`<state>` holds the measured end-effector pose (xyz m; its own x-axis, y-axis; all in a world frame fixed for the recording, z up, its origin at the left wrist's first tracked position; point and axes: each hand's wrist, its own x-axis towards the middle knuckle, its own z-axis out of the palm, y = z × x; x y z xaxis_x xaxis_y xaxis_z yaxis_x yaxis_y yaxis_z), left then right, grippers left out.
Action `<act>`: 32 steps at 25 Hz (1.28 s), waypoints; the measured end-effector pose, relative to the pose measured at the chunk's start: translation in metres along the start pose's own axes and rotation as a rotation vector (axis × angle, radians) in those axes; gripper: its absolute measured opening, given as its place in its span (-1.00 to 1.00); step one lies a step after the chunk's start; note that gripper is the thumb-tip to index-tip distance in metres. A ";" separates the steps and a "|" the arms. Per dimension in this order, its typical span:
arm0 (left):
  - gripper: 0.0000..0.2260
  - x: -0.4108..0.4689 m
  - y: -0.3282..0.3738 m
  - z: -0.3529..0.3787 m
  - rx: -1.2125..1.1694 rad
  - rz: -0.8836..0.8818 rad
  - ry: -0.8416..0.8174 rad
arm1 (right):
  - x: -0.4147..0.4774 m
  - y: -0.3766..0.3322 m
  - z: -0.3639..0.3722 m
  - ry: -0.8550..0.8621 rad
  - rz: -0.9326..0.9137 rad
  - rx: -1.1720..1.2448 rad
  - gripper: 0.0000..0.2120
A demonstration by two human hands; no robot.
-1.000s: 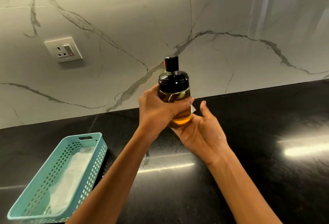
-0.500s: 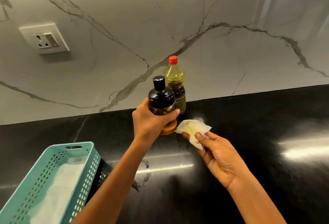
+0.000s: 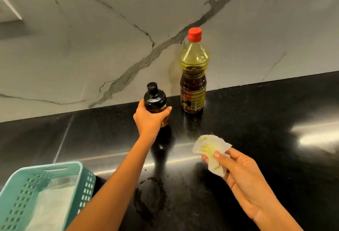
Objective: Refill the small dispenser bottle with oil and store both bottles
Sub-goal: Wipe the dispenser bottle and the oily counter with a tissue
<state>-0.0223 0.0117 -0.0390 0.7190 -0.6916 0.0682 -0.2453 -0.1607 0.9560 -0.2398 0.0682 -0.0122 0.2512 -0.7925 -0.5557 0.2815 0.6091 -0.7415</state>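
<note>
Gripping small dispenser bottle (image 3: 156, 108) round body, left hand (image 3: 150, 120) fingers curled under black cap (image 3: 155, 97). Glass likely heavy, oily, slippery, breakable; hold mid-body. Right hand (image 3: 244, 174) pinches oily tissue (image 3: 209, 146). Large oil bottle (image 3: 194, 76) beyond left fingertips, capped.

Head view, sole camera: wide-angle, faces forward and down across counter (image 3: 256, 120) to wall (image 3: 91, 47); left hand (image 3: 150, 119), right hand (image 3: 244, 179) near.

large bottle (image 3: 194, 76): on surface (image 3: 275, 111), at back edge
dispenser bottle (image 3: 155, 99): just left of large bottle
basket (image 3: 45, 166): front left corner
tissue (image 3: 207, 146): before large bottle
</note>
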 end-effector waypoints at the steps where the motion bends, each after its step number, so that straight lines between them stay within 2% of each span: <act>1: -0.54 0.007 -0.005 0.004 -0.001 -0.011 0.009 | 0.004 0.002 0.000 0.020 -0.004 -0.012 -0.83; 11: -0.49 0.040 -0.033 0.031 -0.029 -0.004 0.034 | 0.022 0.015 -0.003 0.112 -0.127 -0.171 -0.83; 14: -0.47 0.038 -0.034 0.032 -0.029 0.005 0.041 | 0.021 0.018 -0.011 0.210 -0.182 -0.233 -0.90; 16: -0.41 0.039 -0.033 0.031 -0.022 -0.002 -0.019 | 0.023 0.019 -0.019 0.336 -0.244 -0.346 -0.95; 19: -0.12 0.025 -0.028 0.018 0.080 -0.049 -0.093 | 0.020 0.015 -0.031 0.492 -0.369 -0.592 -0.94; 20: -0.08 0.011 -0.029 0.009 0.137 -0.035 -0.089 | 0.018 0.014 -0.036 0.526 -0.423 -0.665 -0.93; 22: -0.14 -0.038 -0.035 -0.017 0.244 0.077 -0.094 | 0.009 0.012 -0.045 0.551 -0.524 -0.765 -0.92; 25: -0.26 -0.124 -0.060 -0.068 0.417 0.224 -0.154 | -0.001 0.014 -0.059 0.543 -0.608 -0.786 -0.75; 29: -0.32 -0.219 -0.099 -0.138 0.608 0.137 -0.129 | -0.008 0.027 -0.081 0.375 -0.736 -1.070 -0.87; 32: -0.31 -0.269 -0.116 -0.173 0.717 0.145 -0.147 | 0.000 0.046 -0.098 0.185 -0.701 -1.257 -0.78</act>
<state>-0.0747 0.3386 -0.1191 0.5652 -0.8197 0.0930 -0.7314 -0.4458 0.5161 -0.3173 0.0930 -0.0834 0.2574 -0.9626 0.0849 -0.7134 -0.2485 -0.6552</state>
